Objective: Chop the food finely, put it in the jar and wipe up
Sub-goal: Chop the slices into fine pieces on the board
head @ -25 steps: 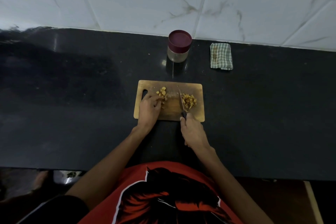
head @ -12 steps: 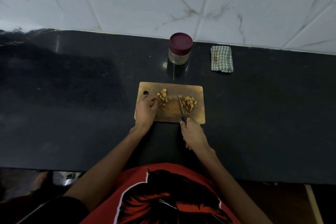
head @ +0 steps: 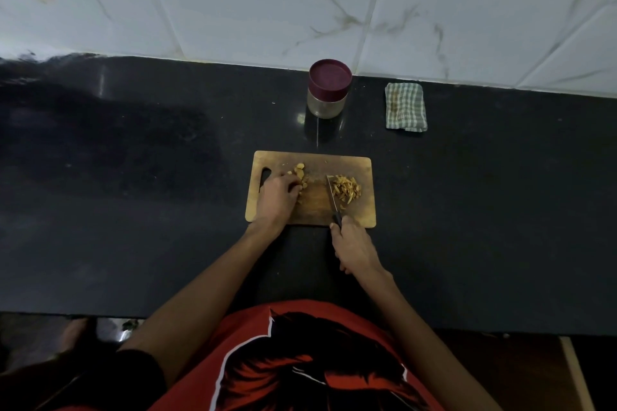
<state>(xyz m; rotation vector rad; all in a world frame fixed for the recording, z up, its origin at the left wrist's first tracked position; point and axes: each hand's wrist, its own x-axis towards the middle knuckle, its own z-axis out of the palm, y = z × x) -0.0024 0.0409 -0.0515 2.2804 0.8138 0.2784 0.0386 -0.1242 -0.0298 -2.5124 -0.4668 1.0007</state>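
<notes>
A broad, glossy black stone countertop (head: 133, 177) fills the middle of the view, speckled faintly and catching dull reflections near its far edge. Behind it rises a wall of large white marble-look tiles (head: 267, 3) with thin grey-brown veins and pale grout lines — one tile at the far left carries a small yellowish smudge. The light is dim and uneven, brighter on the wall than on the counter. Below the counter's near edge, a strip of dark brownish floor (head: 500, 370) shows at the lower right — a pale line crosses it.
</notes>
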